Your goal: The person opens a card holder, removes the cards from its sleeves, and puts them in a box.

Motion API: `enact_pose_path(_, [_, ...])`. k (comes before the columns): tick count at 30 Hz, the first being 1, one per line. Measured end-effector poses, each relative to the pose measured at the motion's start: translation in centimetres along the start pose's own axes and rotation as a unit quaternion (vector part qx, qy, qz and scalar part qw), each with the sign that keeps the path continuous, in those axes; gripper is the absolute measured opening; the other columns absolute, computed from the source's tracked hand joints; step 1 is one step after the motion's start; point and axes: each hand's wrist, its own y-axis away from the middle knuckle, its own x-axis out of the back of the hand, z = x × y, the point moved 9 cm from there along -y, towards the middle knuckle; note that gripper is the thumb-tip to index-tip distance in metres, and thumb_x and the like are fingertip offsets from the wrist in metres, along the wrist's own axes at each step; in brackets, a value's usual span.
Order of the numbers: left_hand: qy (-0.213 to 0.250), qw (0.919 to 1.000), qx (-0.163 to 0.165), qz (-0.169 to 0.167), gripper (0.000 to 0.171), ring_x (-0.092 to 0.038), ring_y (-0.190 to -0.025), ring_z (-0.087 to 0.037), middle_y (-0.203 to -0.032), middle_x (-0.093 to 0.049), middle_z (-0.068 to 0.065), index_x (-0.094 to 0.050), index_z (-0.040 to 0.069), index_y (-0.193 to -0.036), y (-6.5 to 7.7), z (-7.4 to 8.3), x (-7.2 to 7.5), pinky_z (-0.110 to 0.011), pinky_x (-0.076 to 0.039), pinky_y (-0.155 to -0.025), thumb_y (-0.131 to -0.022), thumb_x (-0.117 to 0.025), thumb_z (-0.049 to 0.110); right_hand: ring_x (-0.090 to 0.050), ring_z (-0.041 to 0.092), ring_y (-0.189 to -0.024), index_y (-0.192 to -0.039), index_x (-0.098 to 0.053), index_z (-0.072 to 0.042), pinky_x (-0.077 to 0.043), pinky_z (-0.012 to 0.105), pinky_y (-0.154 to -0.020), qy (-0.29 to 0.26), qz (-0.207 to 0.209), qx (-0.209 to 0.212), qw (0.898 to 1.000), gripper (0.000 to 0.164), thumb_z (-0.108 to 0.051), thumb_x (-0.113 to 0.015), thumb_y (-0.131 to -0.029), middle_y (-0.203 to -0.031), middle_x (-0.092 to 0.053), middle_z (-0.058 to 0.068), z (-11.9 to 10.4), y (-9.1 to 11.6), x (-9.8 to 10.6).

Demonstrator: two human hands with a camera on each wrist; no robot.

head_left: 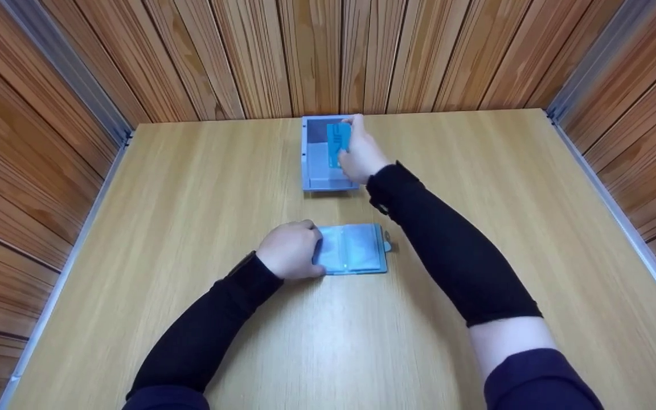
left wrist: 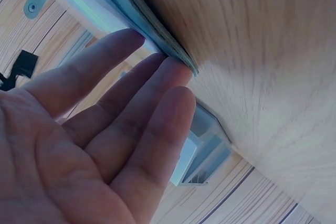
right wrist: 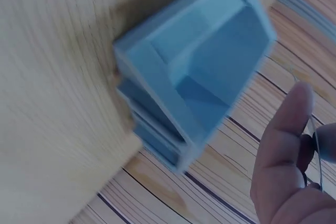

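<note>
An open light-blue card holder [head_left: 362, 247] with clear sleeves lies on the table, its snap tab [head_left: 387, 246] sticking out on the right. My left hand [head_left: 290, 250] grips its left end, thumb at the near edge. The left wrist view shows the fingertips [left wrist: 181, 98] right at the holder's edge. Farther forward, my right hand [head_left: 364, 154] pinches a blue card [head_left: 336, 142] upright over a blue-grey open box [head_left: 305, 159]. In the right wrist view this card appears edge-on between thumb and fingers, beside the box.
The box stands near the table's back edge, close to the wood-plank wall [head_left: 311, 57]. More plank walls rise at left and right, with grey metal strips [head_left: 607, 188] along the table's sides. Bare wooden tabletop [head_left: 191, 182] surrounds the holder.
</note>
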Motion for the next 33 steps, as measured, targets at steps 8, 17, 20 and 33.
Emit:
enact_pose_path(8, [-0.004, 1.0000, -0.008, -0.001, 0.053, -0.061, -0.083, -0.022, -0.099, -0.064, -0.006, -0.070, 0.005, -0.098, -0.1, 0.3, 0.0, -0.041, -0.053, -0.076, -0.070, -0.077, 0.049, -0.036, 0.014, -0.050, -0.149, -0.012, -0.026, -0.033, 0.028, -0.047, 0.007, -0.003, -0.077, 0.997, 0.076, 0.008, -0.044, -0.089, -0.071, -0.038, -0.002, 0.7, -3.0, -3.1])
enact_pose_path(17, [-0.014, 0.9999, -0.004, -0.007, 0.056, -0.061, -0.082, -0.022, -0.101, -0.064, -0.006, -0.070, 0.005, -0.102, -0.1, 0.3, -0.1, -0.040, -0.054, -0.075, -0.069, -0.077, 0.050, -0.038, 0.014, -0.051, -0.157, 0.000, -0.018, -0.031, 0.029, -0.046, 0.058, -0.004, -0.118, 0.991, 0.086, 0.007, -0.049, -0.091, -0.070, -0.043, -0.002, 1.9, -4.2, -5.2])
enact_pose_path(20, [-0.012, 0.9999, -0.002, -0.009, 0.056, -0.061, -0.082, -0.021, -0.100, -0.064, -0.006, -0.070, 0.005, -0.103, -0.2, 0.3, -0.2, -0.040, -0.053, -0.076, -0.070, -0.077, 0.049, -0.039, 0.015, -0.052, -0.157, 0.002, -0.013, -0.032, 0.030, -0.047, 0.086, -0.008, -0.114, 0.990, 0.084, 0.005, -0.047, -0.092, -0.069, -0.044, -0.003, 2.4, -4.2, -5.7])
enact_pose_path(33, [-0.021, 0.9998, -0.004, 0.003, 0.055, -0.060, -0.081, -0.021, -0.098, -0.063, -0.005, -0.070, 0.005, -0.101, 0.0, 0.1, 0.2, -0.041, -0.053, -0.073, -0.068, -0.077, 0.049, -0.060, 0.021, -0.073, -0.157, -0.003, -0.005, -0.044, 0.034, -0.062, 0.135, -0.019, -0.093, 0.986, 0.076, -0.003, -0.047, -0.096, -0.099, -0.067, 0.013, 2.9, -4.3, -6.2])
